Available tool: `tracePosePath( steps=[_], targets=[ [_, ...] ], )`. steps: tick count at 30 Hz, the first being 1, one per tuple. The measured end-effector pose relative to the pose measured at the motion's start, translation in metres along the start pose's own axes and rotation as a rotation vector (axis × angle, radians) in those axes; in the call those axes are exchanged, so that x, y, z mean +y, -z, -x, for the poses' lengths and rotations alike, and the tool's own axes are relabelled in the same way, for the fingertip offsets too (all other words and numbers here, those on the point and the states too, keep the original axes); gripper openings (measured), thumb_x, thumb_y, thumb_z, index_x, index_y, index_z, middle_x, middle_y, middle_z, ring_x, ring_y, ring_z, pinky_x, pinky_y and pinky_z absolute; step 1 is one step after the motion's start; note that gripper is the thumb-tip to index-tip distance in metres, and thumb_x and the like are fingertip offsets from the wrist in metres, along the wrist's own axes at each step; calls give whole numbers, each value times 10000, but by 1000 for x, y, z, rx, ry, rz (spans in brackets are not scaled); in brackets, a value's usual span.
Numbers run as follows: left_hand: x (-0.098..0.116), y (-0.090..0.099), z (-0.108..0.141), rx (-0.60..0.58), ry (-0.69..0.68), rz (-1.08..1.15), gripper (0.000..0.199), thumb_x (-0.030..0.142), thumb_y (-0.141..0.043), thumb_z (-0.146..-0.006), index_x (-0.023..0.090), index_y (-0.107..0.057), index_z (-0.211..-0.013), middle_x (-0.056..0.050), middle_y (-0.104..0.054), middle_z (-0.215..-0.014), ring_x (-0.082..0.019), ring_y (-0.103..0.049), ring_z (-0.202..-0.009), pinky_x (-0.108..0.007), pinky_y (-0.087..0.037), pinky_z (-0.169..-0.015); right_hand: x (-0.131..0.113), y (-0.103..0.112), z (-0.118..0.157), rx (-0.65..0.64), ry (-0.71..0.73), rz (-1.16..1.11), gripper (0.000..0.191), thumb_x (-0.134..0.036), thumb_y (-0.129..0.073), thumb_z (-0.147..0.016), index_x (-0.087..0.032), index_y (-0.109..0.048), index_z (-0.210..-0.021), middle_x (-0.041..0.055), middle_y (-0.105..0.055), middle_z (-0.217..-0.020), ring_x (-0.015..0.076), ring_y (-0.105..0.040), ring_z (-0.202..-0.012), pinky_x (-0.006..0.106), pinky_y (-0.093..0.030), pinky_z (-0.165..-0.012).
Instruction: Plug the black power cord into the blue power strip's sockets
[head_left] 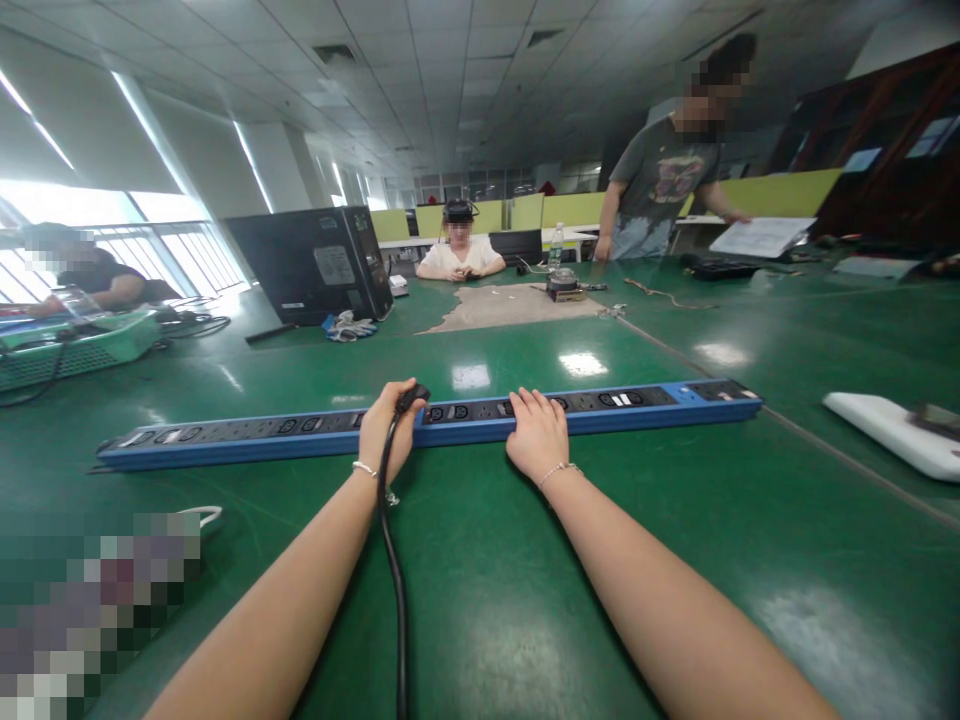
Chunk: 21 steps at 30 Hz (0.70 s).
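Note:
A long blue power strip point(480, 428) with black sockets lies across the green table in front of me. My left hand point(388, 428) is closed around a black plug point(412, 396) just over the strip's middle. From that plug a black power cord point(396, 560) hangs down past my wrist toward the bottom edge. Whether the plug touches a socket, I cannot tell. My right hand point(538, 430) lies on the strip, right of the plug, its fingers stretched over the top face. Parts of several sockets are hidden under both hands.
On the green table point(480, 600) stand a black computer case point(315, 265), gloves point(349, 326) and a green basket point(112, 345). A white device point(892, 430) lies at right. One person point(660, 180) stands with papers; another person point(460, 255) sits opposite, a third at far left.

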<state>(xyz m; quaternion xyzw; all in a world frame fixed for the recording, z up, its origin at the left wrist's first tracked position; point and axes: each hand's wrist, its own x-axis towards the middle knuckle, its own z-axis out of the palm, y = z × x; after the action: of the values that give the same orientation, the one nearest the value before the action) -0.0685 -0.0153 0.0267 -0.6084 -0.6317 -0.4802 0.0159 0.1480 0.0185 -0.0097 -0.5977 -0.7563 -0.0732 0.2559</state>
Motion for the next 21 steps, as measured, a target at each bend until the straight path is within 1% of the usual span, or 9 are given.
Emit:
tracePosePath(
  steps=[3,6,9,12,21],
  targets=[
    [17,-20,3,-194,-76,-39,266,330,-556,-803,274,-562,-1063,-12,-682,-930,-184,-631,-860,-294,-469,-768,0,0,0,0,1,-6,521,-158,-421,-768,-153,-484,-1285,65,-461,-1368,205,-332,-1282,383,-156,-1064],
    [32,-41,3,-280,-146,-100,263,337,-557,-806,271,-560,-1060,-23,-685,-955,-194,-627,-900,-299,-461,-787,0,1,1,5,4,-12,522,-160,-421,-769,-151,-480,-1288,65,-460,-1368,207,-330,-1283,383,-156,-1066],
    [44,-52,0,-301,-166,-183,278,368,-551,-810,266,-557,-1068,-35,-687,-957,-209,-630,-901,-311,-460,-783,-1,1,0,4,4,-20,515,-160,-414,-775,-152,-483,-1286,64,-463,-1366,207,-330,-1284,384,-161,-1067],
    [52,-55,-4,-294,-158,-252,272,376,-539,-817,265,-557,-1065,-40,-690,-952,-219,-634,-896,-320,-458,-772,-1,1,0,5,-1,-26,510,-156,-411,-778,-153,-485,-1283,71,-464,-1365,208,-329,-1286,390,-169,-1066],
    [53,-55,-4,-288,-164,-348,274,381,-519,-829,268,-542,-1077,-40,-695,-914,-227,-640,-867,-320,-445,-744,-2,1,0,18,-5,-46,507,-150,-422,-770,-152,-495,-1271,76,-469,-1360,220,-335,-1285,402,-172,-1067]
  ],
)
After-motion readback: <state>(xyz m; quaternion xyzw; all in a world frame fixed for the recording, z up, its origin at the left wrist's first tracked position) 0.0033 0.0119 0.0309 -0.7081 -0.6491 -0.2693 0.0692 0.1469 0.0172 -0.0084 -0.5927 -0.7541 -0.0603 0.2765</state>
